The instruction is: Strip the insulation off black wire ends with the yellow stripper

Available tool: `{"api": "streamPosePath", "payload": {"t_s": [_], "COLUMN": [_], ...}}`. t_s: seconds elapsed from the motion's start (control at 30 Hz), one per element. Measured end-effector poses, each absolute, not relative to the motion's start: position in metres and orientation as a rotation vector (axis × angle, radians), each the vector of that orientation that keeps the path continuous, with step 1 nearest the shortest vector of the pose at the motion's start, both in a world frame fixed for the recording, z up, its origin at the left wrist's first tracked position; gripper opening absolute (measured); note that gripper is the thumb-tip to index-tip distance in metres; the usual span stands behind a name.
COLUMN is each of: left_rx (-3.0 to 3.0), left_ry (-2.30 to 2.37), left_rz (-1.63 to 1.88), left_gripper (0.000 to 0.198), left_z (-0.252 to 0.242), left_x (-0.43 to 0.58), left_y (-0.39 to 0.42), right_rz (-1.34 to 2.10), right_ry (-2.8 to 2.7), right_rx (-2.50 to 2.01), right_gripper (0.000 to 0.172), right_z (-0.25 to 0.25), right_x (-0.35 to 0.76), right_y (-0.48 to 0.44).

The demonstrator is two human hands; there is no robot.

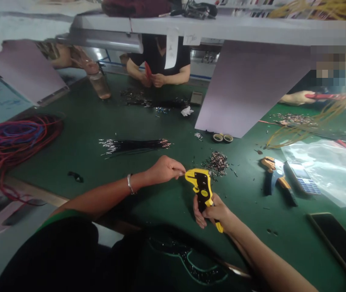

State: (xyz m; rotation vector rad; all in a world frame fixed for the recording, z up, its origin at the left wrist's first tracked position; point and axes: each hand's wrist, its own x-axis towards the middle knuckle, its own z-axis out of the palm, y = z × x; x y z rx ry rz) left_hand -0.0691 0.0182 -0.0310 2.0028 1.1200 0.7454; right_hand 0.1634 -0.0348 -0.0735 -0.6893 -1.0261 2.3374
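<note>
My right hand (212,211) is wrapped round the handles of a yellow and black wire stripper (203,190), its head pointing up and away from me. At the left side of that head, my left hand (167,168) is closed in a pinch, fingertips right by the jaws. What sits between those fingertips is too small to make out. Just beyond the tool lies a heap of small dark and coppery offcuts (217,163). A bundle of black wires (136,144) with bare, shiny ends rests on the green table (82,109) past my left hand.
Red and blue wire coils (24,138) lie at left, near a bottle (99,83). Right are an orange-handled stripper (274,176), a keypad device (303,177), a plastic bag (327,170) and a dark phone (337,243). Beyond the tape rolls (222,138) and a panel (246,81), co-workers' hands (154,80) hold red tools.
</note>
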Motion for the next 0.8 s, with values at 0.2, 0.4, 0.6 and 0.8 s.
{"api": "streamPosePath", "payload": {"t_s": [0.2, 0.4, 0.6, 0.8], "left_rx": [1.955, 1.904, 1.893, 1.911], "left_ry": [1.137, 1.141, 1.163, 1.17], "left_rz": [0.736, 0.739, 0.727, 0.736], "left_gripper": [0.016, 0.017, 0.017, 0.017], "left_z": [-0.025, -0.031, -0.032, -0.033], "left_x": [-0.07, -0.073, -0.072, -0.07], "left_y": [0.018, 0.018, 0.018, 0.014], "right_rz": [2.287, 2.297, 2.307, 2.326], "right_ry": [-1.055, -0.985, -0.947, -0.919], "right_rx": [-0.764, -0.82, -0.814, -0.821], "right_gripper": [0.018, 0.016, 0.016, 0.017], "right_z": [-0.075, -0.074, -0.072, -0.064], "right_x": [0.165, 0.161, 0.16, 0.16], "right_y": [-0.036, -0.038, -0.04, -0.038]}}
